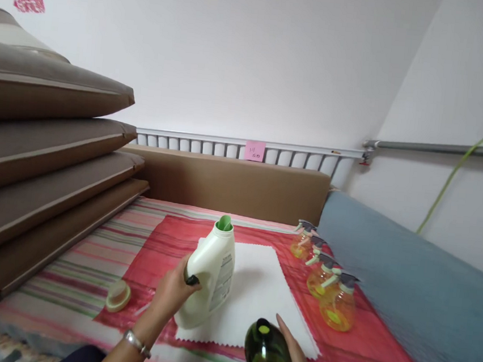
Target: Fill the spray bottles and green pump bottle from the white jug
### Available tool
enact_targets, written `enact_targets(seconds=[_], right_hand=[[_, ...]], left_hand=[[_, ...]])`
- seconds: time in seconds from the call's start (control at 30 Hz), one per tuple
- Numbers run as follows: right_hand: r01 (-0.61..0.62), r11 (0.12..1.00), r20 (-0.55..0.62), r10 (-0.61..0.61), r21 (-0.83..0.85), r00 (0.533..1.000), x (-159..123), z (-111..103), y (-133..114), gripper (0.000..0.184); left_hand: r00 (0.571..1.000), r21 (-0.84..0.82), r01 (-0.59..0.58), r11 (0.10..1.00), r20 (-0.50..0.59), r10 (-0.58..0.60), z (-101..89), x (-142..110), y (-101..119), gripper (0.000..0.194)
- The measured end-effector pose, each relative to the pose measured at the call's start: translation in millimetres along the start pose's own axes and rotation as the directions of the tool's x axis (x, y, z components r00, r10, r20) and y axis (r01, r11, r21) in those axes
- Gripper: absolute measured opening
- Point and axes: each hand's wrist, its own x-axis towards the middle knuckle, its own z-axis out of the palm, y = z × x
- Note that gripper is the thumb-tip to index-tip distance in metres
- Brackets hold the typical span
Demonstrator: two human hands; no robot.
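My left hand (pixel 170 295) grips the handle of a white detergent jug (pixel 211 269) with an uncapped green spout; the jug stands slightly tilted on a white cloth (pixel 256 290). At the bottom edge my right hand (pixel 295 354) wraps around a dark green glass bottle (pixel 267 354), whose open mouth points up toward the camera. The bottle is to the right of the jug and nearer to me. A round pale cap (pixel 118 296) lies on the striped cover to the left of my left hand.
Several orange spray bottles (pixel 337 307) with grey triggers stand in a row at the right on a red sheet (pixel 361 352). Stacked brown cushions (pixel 43 150) rise on the left, a blue cushion (pixel 406 288) on the right, a brown backrest (pixel 232 186) behind.
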Motion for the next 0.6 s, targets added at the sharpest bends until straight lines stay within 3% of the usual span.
enact_targets(seconds=[0.17, 0.37, 0.6], right_hand=[[0.087, 0.945, -0.045, -0.106, -0.316, 0.993, 46.2, -56.0, -26.8, 0.095], [0.202, 0.810, -0.048, -0.272, -0.550, 0.961, 106.3, -121.7, -75.5, 0.095], [0.326, 0.645, 0.057, -0.401, -0.691, 0.914, 147.7, -148.5, -97.4, 0.084]], left_hand=[[0.997, 0.277, -0.076, 0.958, 0.025, 0.072, 2.8, -3.3, 12.3, 0.052], [0.980, 0.292, -0.199, 0.936, 0.074, 0.185, -6.4, -2.0, 20.8, 0.052], [0.956, 0.387, -0.287, 0.877, 0.170, 0.238, 2.7, 13.6, 36.3, 0.062]])
